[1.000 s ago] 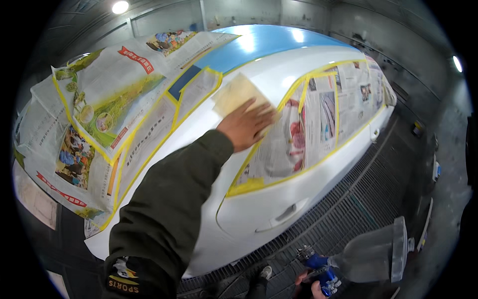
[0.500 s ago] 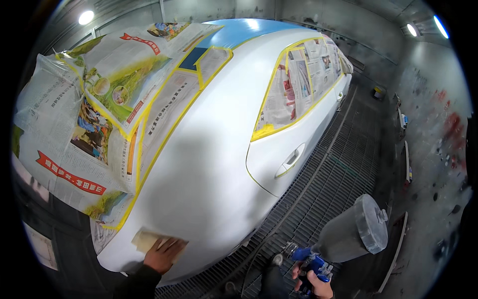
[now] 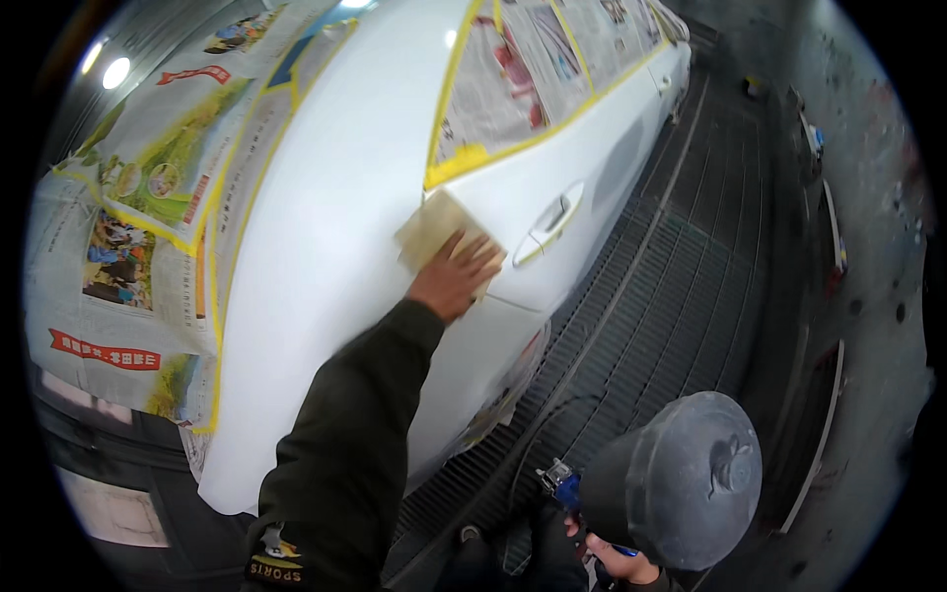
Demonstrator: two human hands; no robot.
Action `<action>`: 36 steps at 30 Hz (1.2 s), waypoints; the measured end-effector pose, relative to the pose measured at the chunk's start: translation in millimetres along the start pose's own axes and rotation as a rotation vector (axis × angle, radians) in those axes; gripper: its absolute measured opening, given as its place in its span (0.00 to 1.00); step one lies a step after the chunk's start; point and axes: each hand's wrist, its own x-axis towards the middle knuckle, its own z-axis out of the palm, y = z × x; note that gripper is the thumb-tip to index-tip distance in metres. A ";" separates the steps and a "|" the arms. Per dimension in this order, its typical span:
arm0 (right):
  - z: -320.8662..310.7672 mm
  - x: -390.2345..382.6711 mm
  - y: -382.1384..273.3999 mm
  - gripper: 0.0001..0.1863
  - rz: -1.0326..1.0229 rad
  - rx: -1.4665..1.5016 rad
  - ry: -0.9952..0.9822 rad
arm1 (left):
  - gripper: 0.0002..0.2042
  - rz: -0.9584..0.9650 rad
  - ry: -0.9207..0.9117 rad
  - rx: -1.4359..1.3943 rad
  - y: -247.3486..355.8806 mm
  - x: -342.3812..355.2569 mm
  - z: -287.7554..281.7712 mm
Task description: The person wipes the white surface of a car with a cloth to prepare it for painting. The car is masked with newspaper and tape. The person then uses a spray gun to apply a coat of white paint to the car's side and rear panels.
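My left hand point(image 3: 456, 276) presses a tan tack cloth point(image 3: 431, 225) against the white car body point(image 3: 321, 207). It lies just below the rear window's taped corner, left of the door handle point(image 3: 550, 227). The palm and fingers rest over the cloth, covering part of it. Low on the right, my right hand point(image 3: 621, 562) grips a blue spray gun point(image 3: 563, 487) topped by a large grey paint cup point(image 3: 646, 474). The gun points left, away from the wall, and the cup hides much of its body. Several right fingers are hidden too.
Newspaper point(image 3: 123, 257) edged with yellow masking tape point(image 3: 459, 163) covers the car's rear at left and its side windows. Dark floor grating point(image 3: 641, 306) runs beside the car, with a hose point(image 3: 528, 444) across it. A stained grey wall point(image 3: 878, 237) stands at right.
My left hand has carried the cloth from the car's lower rear corner up and forward to beside the rear door. The spray gun's cup has tipped toward the view, and the view has shifted.
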 end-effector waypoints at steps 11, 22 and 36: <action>69.7 -22.3 54.8 0.19 -0.325 0.215 0.339 | 0.28 0.365 -0.716 0.120 113.0 -383.4 2.3; 107.0 -49.8 154.1 0.27 -0.223 0.232 0.489 | 0.31 0.341 -0.308 0.291 136.6 -222.2 77.7; 129.4 -78.6 254.3 0.26 -0.152 0.254 0.445 | 0.24 0.848 -0.656 0.247 229.4 -577.0 174.1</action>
